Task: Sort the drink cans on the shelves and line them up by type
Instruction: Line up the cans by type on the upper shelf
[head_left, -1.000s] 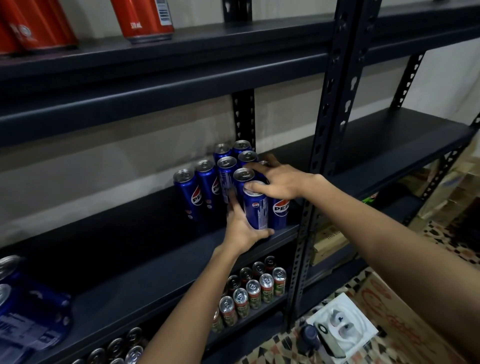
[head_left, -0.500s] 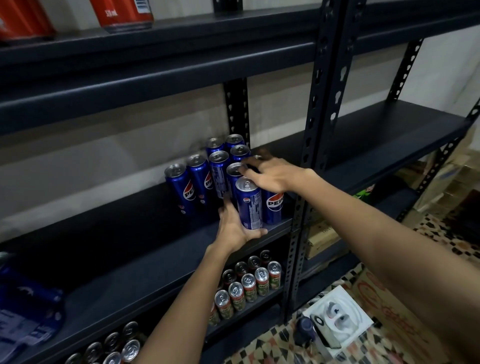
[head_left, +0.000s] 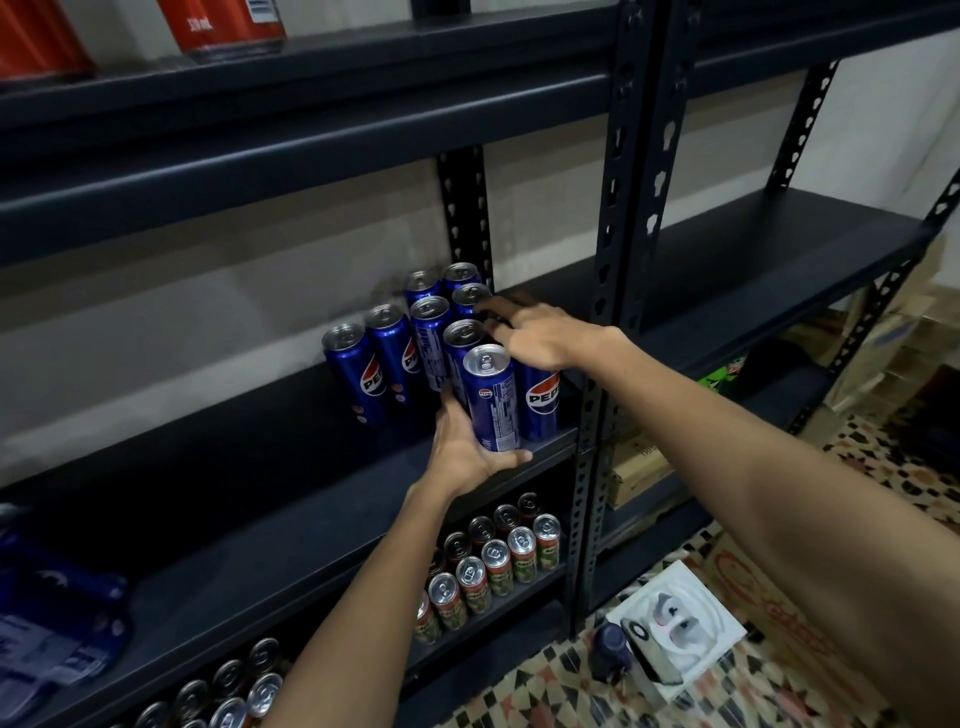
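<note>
A: Head view first. What are the hands doing?

B: The left hand (head_left: 470, 449) grasps the front blue can (head_left: 492, 397) low on its body, thumb curled under the near side, at the front edge of the middle shelf (head_left: 291, 519). The can stands upright, its text panel facing the camera.

A: And the right hand?

B: The right hand (head_left: 537, 338) reaches over the cluster of blue Pepsi cans (head_left: 410, 343), fingers spread and relaxed over the can tops on the right side. Its palm hides the top of one can with the logo showing (head_left: 540, 397), just beside the held one. I cannot tell whether the fingertips actually touch the lids.

A: Where does the cluster sit?

B: On the middle shelf, close to the dark upright post (head_left: 618, 260), running from the back wall towards the front edge. Two cans stand a little apart on the left.

A: Anything else?

B: Red cans (head_left: 228, 26) on the top shelf, green-labelled cans (head_left: 493, 561) in rows on the lower shelf, more silver can tops (head_left: 234, 691) at the bottom left, a blue plastic-wrapped pack (head_left: 52, 623) at the far left, and a white box (head_left: 675, 634) on the patterned floor (head_left: 883, 467).
</note>
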